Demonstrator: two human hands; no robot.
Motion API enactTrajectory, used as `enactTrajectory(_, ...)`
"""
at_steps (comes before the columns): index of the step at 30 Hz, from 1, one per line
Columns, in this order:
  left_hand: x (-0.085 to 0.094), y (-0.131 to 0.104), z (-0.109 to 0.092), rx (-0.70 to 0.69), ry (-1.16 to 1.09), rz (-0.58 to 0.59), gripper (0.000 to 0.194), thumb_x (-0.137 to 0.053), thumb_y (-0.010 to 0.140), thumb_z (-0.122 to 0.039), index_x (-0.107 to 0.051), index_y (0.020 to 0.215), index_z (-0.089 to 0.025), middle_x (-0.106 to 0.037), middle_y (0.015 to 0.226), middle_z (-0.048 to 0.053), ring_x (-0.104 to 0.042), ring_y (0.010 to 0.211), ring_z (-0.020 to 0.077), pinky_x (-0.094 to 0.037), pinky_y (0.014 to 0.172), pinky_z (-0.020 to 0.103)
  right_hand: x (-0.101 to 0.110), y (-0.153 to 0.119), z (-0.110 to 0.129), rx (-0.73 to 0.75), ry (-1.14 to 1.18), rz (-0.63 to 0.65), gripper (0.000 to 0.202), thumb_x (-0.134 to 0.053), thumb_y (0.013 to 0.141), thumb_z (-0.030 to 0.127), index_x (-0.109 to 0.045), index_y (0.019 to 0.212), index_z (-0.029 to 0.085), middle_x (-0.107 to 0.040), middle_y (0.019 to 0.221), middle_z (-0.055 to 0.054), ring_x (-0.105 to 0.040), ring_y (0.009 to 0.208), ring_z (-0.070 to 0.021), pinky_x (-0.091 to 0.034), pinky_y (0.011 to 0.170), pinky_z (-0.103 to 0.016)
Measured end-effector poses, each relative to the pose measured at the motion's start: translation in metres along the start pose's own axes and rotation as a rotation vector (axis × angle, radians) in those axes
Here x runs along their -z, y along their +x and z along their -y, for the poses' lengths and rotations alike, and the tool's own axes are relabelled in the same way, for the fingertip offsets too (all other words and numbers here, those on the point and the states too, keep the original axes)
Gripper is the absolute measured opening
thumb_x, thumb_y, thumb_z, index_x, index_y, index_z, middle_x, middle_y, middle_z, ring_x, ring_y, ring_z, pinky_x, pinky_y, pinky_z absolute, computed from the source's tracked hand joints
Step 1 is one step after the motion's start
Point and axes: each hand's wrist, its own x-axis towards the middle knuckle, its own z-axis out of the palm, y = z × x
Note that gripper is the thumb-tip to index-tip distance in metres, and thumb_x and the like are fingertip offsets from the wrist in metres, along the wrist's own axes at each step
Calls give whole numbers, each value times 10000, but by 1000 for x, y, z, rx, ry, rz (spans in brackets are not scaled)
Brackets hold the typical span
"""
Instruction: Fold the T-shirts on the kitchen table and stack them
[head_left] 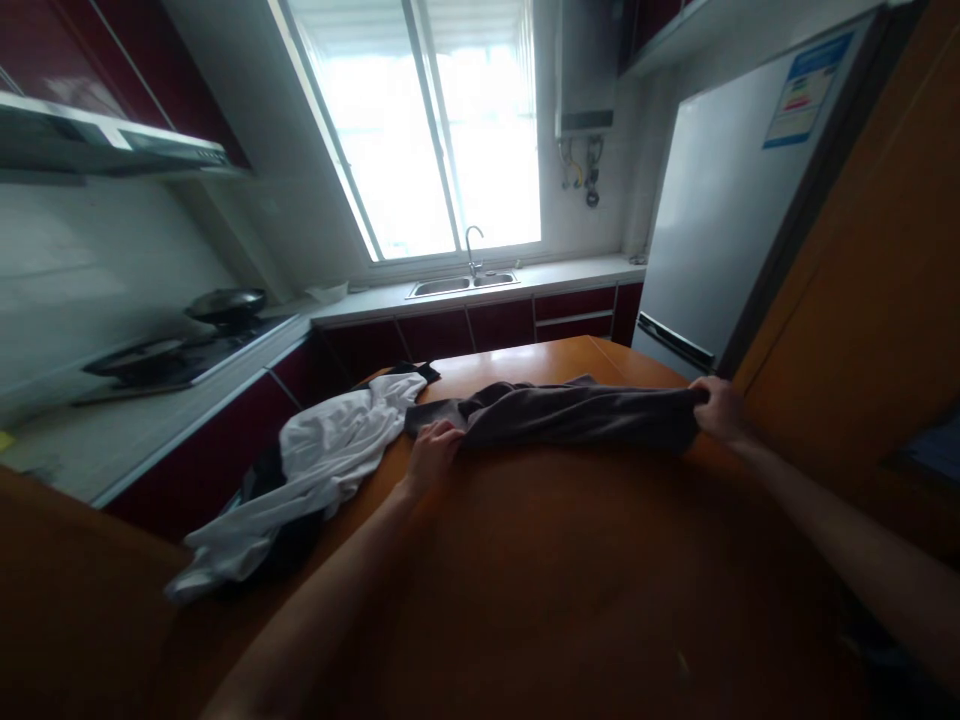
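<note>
Wooden table [570, 570]: fills the foreground, orange-brown, bare between the forearms.
Refrigerator [720, 200]: stands beyond the right side of the table, door shut, contents hidden.
Dark grey garment [577, 418]: lies lengthwise across the far part of the table, from one hand to the other; bunched toward the left, flatter toward the right. Could twist or crease – likely cause, uneven pulling on the two ends; could also slip from a loose hold on the left.
White garment [330, 435]: heaped just left of the grey one, partly hanging past the table's left edge. Could slide to the floor from its own overhang or from a brush of the left arm.
Black cloth [296, 545]: shows under and around the white; cannot tell how much.
Double sink [472, 283]: two basins below the window; too oblique to read inside.
Front pan [142, 358] and rear wok [226, 303]: set on the hob, seemingly covered; contents hidden.
Right hand [718, 408]: closed, gripping the grey garment's right end.
Left hand [435, 452]: half closed, touching the near-left edge – pinching or merely pressing, cannot tell.
</note>
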Motion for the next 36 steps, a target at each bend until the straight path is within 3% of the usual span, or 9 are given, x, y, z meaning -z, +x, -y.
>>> enactTrajectory(3,11,-35,3,-60,-37,89,196,-590,946,-304,-775,1004,-276,-727,1034,54,-653,999,224,-459,990,381,24,-23,2,212,31,53,200,-495,774,159,-682,814,218,-670,965,-116,-587,1012,-284,-452,929,-406)
enactTrajectory(6,22,-52,6,-40,-87,132,249,-553,975,-381,-775,1011,-274,-748,1013,54,-671,973,214,-467,975,367,36,-63,-7,359,1,274,147,-548,755,168,-669,773,249,-670,974,-91,-592,1001,-278,-436,912,-424)
enactTrajectory(11,26,-21,1,27,-132,38,291,-491,1001,-341,-762,1012,-236,-751,994,61,-683,954,202,-501,922,314,40,-105,-18,313,-14,607,162,-711,720,346,-744,874,308,-690,1048,-76,-631,1024,-278,-461,902,-412)
enactTrajectory(14,14,17,-7,66,-155,33,256,-518,974,-274,-760,1046,-233,-744,1105,58,-678,1046,204,-497,971,298,38,-94,6,243,-51,539,249,-630,836,472,-758,903,269,-706,1064,-103,-647,1008,-286,-474,887,-411)
enactTrajectory(18,-10,57,-17,159,-153,59,224,-586,939,-268,-771,1063,-242,-729,1212,59,-670,1121,228,-486,1023,317,20,-60,57,27,-160,389,346,-494,942,445,-765,916,232,-731,1027,-138,-674,985,-284,-499,843,-386)
enactTrajectory(22,-26,69,-19,223,-141,102,290,-696,849,-224,-760,1131,-244,-746,1171,77,-683,1093,252,-510,981,345,-16,-37,93,-56,-43,416,366,-556,928,490,-758,1015,197,-750,1054,-158,-688,1030,-294,-517,855,-377)
enactTrajectory(25,-27,65,-13,272,-147,98,364,-672,815,-139,-754,1161,-213,-743,1147,91,-702,1010,219,-527,934,309,-39,-31,108,-76,91,443,303,-659,864,392,-749,1057,176,-760,1051,-153,-700,1025,-293,-525,851,-355)
enactTrajectory(30,-8,54,-2,333,-201,93,423,-617,773,-90,-752,1162,-188,-781,1011,72,-723,903,215,-552,868,314,-41,-34,122,-35,229,476,302,-595,793,157,-772,1037,178,-777,985,-86,-712,951,-237,-529,815,-289)
enactTrajectory(36,49,14,-9,228,-366,134,480,-601,729,-98,-751,1175,-193,-767,1123,52,-711,1016,234,-560,899,322,13,-75,109,240,589,514,279,-553,793,235,-787,941,206,-693,994,-69,-650,940,-226,-529,871,-340)
